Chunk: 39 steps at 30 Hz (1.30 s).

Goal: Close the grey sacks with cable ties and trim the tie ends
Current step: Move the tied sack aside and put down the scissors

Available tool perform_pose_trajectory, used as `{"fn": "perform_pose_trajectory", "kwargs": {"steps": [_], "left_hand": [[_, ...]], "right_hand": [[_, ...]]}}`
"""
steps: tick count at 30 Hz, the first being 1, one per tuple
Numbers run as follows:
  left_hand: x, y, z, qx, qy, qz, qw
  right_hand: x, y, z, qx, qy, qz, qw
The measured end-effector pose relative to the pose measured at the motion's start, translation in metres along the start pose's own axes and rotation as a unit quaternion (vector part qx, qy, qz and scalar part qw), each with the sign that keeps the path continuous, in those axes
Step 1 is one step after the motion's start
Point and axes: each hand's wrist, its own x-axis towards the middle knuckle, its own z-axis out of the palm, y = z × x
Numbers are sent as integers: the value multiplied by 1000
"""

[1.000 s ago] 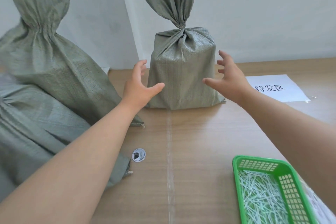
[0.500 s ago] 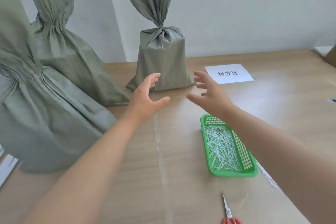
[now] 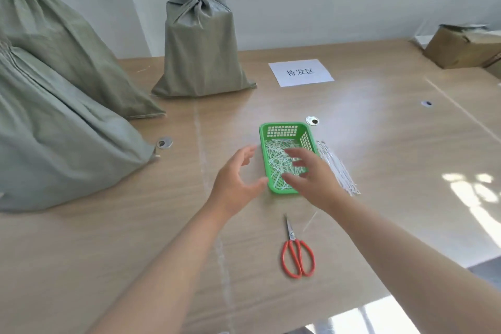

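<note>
Hands: left hand [image 3: 238, 182] and right hand [image 3: 311, 179] both empty, fingers loosely spread. Left just beside the basket [image 3: 282, 125], right hovering over it.
Sacks: small sack [image 3: 200, 49] well beyond the hands, neck cinched; big sacks [image 3: 54, 122] far left of the left hand, ties not discernible.
Ties [image 3: 339, 171]: loose white bundle on the counter [image 3: 393, 157], just right of the right hand.
Scissors [image 3: 296, 252]: between the forearms, blades closed.
Risk: basket clipped by the low right hand and offcuts spilled; bundle fanned out by a hasty grab.

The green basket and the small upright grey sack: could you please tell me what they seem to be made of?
The green basket looks like moulded plastic, slightly glossy: uniform colour, grid holes. The grey sack seems matt woven fabric, probably polypropylene: fine weave, stiff creases.
</note>
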Motion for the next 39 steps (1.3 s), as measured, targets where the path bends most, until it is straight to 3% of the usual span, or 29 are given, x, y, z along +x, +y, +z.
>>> {"fn": "perform_pose_trajectory", "kwargs": {"steps": [8, 12, 18, 26, 34, 36, 39], "left_hand": [[-46, -28, 106, 0, 19, -115, 993], [-66, -35, 141, 10, 38, -169, 985], [-89, -45, 168, 49, 31, -204, 977], [-88, -50, 175, 96, 15, -181, 979], [-78, -54, 178, 82, 8, -183, 980], [-77, -53, 176, 80, 7, -185, 979], [-76, -54, 172, 81, 17, -184, 979]], "right_hand": [[-41, 114, -3, -124, -92, -17, 988], [-36, 155, -2, -233, -184, -24, 955], [-15, 191, 14, -295, -268, -34, 917], [-7, 211, 28, -367, -261, -66, 891], [-12, 215, 30, -369, -277, -21, 887], [-16, 213, 29, -346, -269, -41, 898], [-29, 210, 24, -245, -200, -81, 945]]}}
